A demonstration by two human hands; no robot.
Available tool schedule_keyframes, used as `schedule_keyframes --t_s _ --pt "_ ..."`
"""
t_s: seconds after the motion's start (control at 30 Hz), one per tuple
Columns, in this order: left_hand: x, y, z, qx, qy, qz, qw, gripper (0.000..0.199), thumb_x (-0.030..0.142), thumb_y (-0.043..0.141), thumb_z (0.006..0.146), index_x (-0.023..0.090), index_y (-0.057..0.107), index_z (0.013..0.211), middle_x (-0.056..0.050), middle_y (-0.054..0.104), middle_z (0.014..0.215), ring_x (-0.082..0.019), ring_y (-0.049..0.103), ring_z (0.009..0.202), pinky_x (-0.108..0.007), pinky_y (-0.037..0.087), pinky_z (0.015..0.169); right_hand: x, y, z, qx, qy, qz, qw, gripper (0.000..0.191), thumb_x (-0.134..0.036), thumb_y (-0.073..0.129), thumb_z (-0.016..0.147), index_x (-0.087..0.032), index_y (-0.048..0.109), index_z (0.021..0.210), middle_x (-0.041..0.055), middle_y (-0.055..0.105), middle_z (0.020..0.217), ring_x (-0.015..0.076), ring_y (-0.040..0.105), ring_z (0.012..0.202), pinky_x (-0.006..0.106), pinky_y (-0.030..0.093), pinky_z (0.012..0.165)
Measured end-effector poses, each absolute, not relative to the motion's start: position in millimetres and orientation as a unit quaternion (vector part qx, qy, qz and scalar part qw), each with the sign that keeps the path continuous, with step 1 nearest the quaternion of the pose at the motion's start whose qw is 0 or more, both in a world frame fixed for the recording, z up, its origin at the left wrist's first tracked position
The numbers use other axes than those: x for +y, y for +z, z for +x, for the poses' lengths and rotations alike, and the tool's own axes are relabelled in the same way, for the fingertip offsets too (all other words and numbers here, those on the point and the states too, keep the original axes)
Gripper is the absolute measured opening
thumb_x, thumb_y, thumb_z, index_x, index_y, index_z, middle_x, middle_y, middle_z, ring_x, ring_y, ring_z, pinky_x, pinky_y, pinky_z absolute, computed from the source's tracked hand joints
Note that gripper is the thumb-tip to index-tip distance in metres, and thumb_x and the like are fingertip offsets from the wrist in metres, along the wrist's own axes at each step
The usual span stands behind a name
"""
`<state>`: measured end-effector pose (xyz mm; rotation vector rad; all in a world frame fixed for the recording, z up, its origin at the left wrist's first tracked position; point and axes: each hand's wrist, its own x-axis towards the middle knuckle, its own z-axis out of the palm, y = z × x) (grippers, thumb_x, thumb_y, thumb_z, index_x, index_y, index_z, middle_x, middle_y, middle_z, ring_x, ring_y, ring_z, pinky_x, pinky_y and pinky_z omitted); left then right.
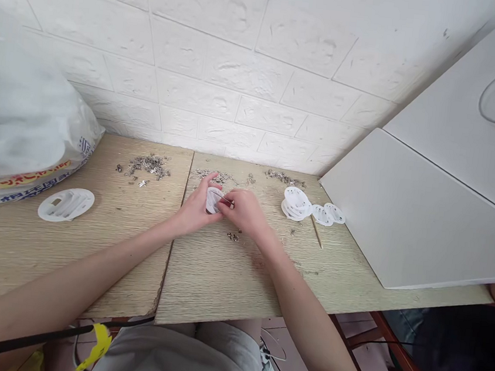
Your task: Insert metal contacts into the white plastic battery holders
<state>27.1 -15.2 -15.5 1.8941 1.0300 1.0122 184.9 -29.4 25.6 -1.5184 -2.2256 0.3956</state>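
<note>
My left hand (199,206) is closed around the edge of a round white plastic piece (212,200), held tilted above the table. With fingers pinched, my right hand (245,210) grips a thin, dark, stick-like tool (227,199) whose end reaches over that piece. The tool's exact kind is too small to make out. Just behind my hands lies a scatter of small metal parts (219,177). Several darker small metal pieces (233,236) sit on the table in front of my right hand.
A stack of round white pieces (296,202) and a wooden stick (317,232) lie to the right. More metal parts form piles at the left (150,166) and back right (284,178). A slotted white disc (67,205) rests near a plastic bag (29,109). A white panel (424,222) bounds the right side.
</note>
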Motion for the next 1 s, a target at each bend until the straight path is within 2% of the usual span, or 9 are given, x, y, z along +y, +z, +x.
schedule_keyframes --t_s 0.17,0.4,0.6,0.77,1.0 --pt "-17.7 -13.4 28.1 0.402 0.400 0.760 0.319 0.085 0.026 0.069 0.070 0.021 0.023 0.141 -0.012 0.052 0.127 -0.024 0.056 0.110 -0.042 0.044 0.096 -29.5 24.0 182.4 -0.807 0.128 -0.535 0.216 0.021 -0.015 0.052 0.079 -0.016 0.053 0.058 0.0000 0.052 0.062 0.0099 0.039 0.056 0.026 0.026 0.056" --pt "-18.1 -12.8 27.8 0.401 0.401 0.749 0.342 0.089 0.028 0.070 0.069 0.025 0.021 0.143 -0.011 0.051 0.130 -0.025 0.058 0.107 -0.043 0.045 0.094 -30.1 19.7 177.2 -0.793 0.103 -0.555 0.230 0.014 -0.014 0.053 0.078 -0.015 0.057 0.065 0.0030 0.058 0.070 0.0119 0.044 0.062 0.025 0.027 0.058" --pt "-17.5 -13.7 28.0 0.413 0.396 0.751 0.330 0.088 0.025 0.068 0.069 0.026 0.021 0.143 -0.011 0.051 0.129 -0.025 0.057 0.110 -0.042 0.044 0.096 -29.1 21.3 181.1 -0.809 0.137 -0.528 0.221 0.023 -0.017 0.053 0.085 -0.016 0.057 0.062 0.0011 0.056 0.065 0.0105 0.042 0.058 0.025 0.026 0.058" --pt "-18.9 -12.6 28.6 0.397 0.402 0.766 0.308 0.086 0.023 0.067 0.070 0.021 0.021 0.143 -0.012 0.051 0.130 -0.025 0.055 0.114 -0.042 0.043 0.098 -28.3 18.0 179.2 -0.801 0.134 -0.531 0.241 0.022 -0.015 0.053 0.082 -0.016 0.052 0.061 0.0002 0.054 0.063 0.0100 0.041 0.057 0.025 0.026 0.057" --pt "-17.3 -11.1 27.6 0.407 0.396 0.732 0.376 0.094 0.023 0.069 0.064 0.022 0.017 0.144 -0.013 0.050 0.132 -0.025 0.060 0.106 -0.042 0.046 0.094 -30.9 18.9 175.0 -0.788 0.168 -0.526 0.272 0.014 -0.017 0.051 0.079 -0.017 0.050 0.065 -0.0002 0.057 0.065 0.0104 0.045 0.059 0.024 0.028 0.058"
